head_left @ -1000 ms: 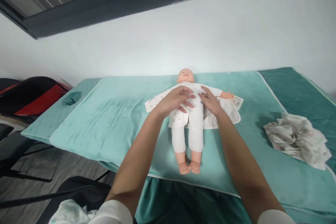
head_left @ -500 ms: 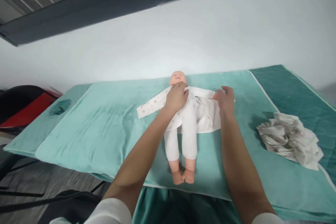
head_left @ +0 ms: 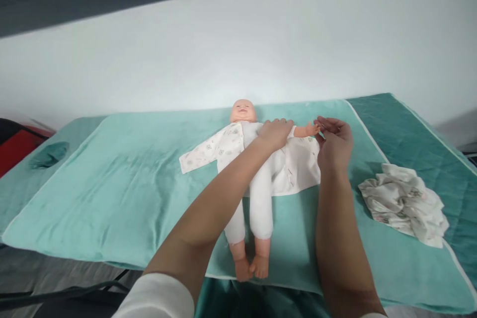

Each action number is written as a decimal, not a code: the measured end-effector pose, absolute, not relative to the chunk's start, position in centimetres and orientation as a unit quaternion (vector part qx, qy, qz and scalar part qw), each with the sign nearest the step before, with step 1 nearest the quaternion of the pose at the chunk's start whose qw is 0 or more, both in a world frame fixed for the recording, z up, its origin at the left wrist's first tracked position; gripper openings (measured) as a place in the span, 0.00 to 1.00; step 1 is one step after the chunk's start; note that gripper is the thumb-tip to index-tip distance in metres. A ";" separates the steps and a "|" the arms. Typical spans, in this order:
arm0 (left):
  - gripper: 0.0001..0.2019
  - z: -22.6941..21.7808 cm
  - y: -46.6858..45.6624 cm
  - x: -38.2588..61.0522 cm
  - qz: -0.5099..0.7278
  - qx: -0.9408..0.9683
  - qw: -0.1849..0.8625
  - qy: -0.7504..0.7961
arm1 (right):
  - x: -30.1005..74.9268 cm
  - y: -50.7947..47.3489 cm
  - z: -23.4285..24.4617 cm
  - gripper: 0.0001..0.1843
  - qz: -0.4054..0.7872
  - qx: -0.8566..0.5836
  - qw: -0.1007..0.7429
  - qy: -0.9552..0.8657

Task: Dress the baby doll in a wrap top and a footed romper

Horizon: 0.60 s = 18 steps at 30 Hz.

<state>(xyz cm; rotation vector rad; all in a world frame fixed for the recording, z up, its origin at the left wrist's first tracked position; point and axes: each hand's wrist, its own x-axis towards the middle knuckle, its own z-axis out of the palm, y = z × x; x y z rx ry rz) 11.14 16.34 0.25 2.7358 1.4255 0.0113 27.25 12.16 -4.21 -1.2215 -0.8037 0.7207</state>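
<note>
The doll with a smooth pink head and a soft white body (head_left: 261,184) lies on its back, near the middle of the bed. Its small pink plastic hand (head_left: 311,129) sticks out to the side. A white cloth shirt with little printed pictures (head_left: 230,143) is half around it, and the other half is spread out flat. No hand shows at the end of the long sleeve, so pulling the shirt could make that sleeve slip or twist.

The left hand (head_left: 276,134) lies over the doll's upper arm; I can't tell if it grips. The right hand (head_left: 334,140) is half curled, fingertips by the plastic hand; I can't tell if they pinch it. A hard tug there could bend the soft arm. The shiny green cloth bed (head_left: 137,184) looks slippery, so the doll could slide and bunch the shirt.
</note>
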 end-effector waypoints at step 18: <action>0.17 2.1 16.0 6.8 0.023 0.851 -0.008 0.525 | 28.7 12.6 -5.6 0.15 0.362 -0.640 0.500 -0.457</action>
